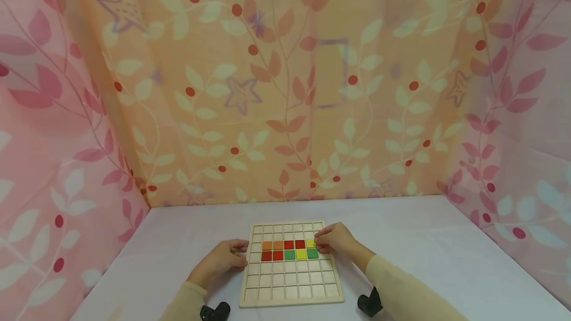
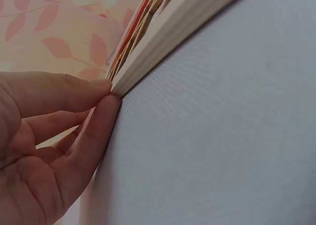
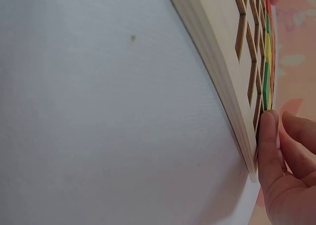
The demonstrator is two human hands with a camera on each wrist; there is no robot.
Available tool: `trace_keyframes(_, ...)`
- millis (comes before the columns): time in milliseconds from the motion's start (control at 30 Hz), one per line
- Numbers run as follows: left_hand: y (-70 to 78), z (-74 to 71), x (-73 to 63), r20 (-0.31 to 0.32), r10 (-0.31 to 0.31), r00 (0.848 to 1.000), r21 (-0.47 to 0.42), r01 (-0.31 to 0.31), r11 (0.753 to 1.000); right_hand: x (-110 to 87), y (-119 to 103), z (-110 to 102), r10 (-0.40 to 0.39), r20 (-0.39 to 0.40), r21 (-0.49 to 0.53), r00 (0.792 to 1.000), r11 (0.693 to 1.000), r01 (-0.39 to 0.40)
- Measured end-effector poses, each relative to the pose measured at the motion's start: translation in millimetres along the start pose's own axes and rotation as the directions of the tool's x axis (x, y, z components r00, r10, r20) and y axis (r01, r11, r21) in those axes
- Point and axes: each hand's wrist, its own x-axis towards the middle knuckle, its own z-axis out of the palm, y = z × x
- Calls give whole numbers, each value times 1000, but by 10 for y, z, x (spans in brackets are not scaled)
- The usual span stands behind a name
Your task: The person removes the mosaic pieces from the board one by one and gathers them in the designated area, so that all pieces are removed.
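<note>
A square wooden grid board point(image 1: 292, 292) lies on the white table, with two rows of coloured square tiles across its middle cells. Orange tiles point(image 1: 272, 245), red ones and a yellow tile point(image 1: 310, 243) fill the farther row. The nearer row has red, green point(image 1: 289, 254) and yellow tiles. My left hand point(image 1: 224, 256) pinches the board's left edge, thumb on top and a finger along its side in the left wrist view. My right hand point(image 1: 341, 240) reaches over the right edge, fingertips at the farther yellow tile; I cannot tell whether they grip it.
White cloth covers the table point(image 1: 397, 227) around the board. Patterned curtains point(image 1: 285, 113) enclose its back and both sides. Black wrist devices point(image 1: 370, 302) sit by both forearms, close to the board's near corners.
</note>
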Motion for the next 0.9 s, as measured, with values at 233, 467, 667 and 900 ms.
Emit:
trace_keyframes(233, -11, 22, 34, -17, -14, 1000, 32, 14, 999, 25, -13, -21, 32, -8, -8, 999, 999, -32)
trace_keyframes(467, 4, 18, 12, -53, -36, 998, 33, 38, 999, 99, -12, -7, 48, 14, -25, 999, 999, -47)
trace_keyframes(667, 1, 10, 12, -53, -43, 998, 53, 45, 998, 101, -27, 8, 49, -3, -36, 999, 998, -50)
trace_keyframes(900, 7, 9, 9, -46, -43, 998, 63, 46, 997, 87, -41, 10, 58, -11, -56, 998, 997, -59)
